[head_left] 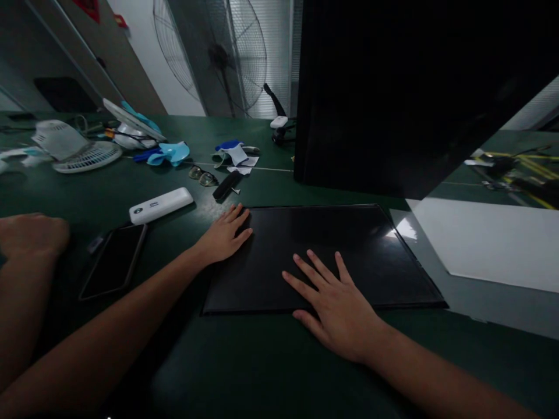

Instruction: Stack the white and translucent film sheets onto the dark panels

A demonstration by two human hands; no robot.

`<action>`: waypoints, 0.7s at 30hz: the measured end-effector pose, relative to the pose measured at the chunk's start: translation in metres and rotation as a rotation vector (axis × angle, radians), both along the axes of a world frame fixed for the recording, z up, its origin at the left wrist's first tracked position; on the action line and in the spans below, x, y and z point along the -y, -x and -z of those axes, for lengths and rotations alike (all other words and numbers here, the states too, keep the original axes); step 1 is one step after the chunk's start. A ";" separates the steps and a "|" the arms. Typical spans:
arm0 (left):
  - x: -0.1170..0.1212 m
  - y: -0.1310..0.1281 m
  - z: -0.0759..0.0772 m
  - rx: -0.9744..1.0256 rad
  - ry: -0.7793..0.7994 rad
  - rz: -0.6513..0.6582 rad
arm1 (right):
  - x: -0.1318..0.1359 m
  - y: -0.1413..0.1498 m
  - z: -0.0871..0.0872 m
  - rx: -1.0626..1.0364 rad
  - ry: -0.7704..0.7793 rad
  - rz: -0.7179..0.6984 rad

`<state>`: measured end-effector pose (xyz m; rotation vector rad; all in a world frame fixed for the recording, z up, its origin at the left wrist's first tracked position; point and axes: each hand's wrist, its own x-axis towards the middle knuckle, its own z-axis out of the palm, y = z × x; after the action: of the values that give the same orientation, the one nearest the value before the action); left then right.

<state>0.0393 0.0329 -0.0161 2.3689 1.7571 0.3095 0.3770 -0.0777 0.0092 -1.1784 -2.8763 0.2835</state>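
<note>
A flat, dark rectangular panel (pixel 271 262), which looks like a display screen, lies on the green table. Along its left edge rests my left hand (pixel 223 234), fingers stretched out and slightly spread, nothing held. My right hand (pixel 334 308) is spread over the panel's front middle, palm down, and it holds nothing either. Light reflects off the panel near its far right corner. To the left of my left hand are a white power-bank-like device (pixel 161 205) and a dark phone (pixel 114 261).
A large black screen (pixel 393 99) stands behind the panel at right. White sheets (pixel 502 241) lie to the right. Glasses (pixel 203 176), a black case (pixel 227 186) and a white fan (pixel 87 152) are at left. Another person's arm (pixel 30 250) rests at the left edge.
</note>
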 end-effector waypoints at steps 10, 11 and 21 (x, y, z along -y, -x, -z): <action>0.013 -0.004 0.002 -0.089 -0.054 -0.031 | -0.003 0.020 -0.014 0.004 0.104 0.071; 0.011 -0.002 0.002 -0.088 -0.057 -0.023 | -0.006 0.012 -0.014 -0.004 0.101 0.056; -0.005 0.018 -0.009 0.012 0.005 -0.009 | -0.070 -0.154 0.043 -0.003 -0.336 0.466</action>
<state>0.0211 0.0379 -0.0075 2.3512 1.7618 0.3196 0.5311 -0.0078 -0.0340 -1.6960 -2.4082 -0.2001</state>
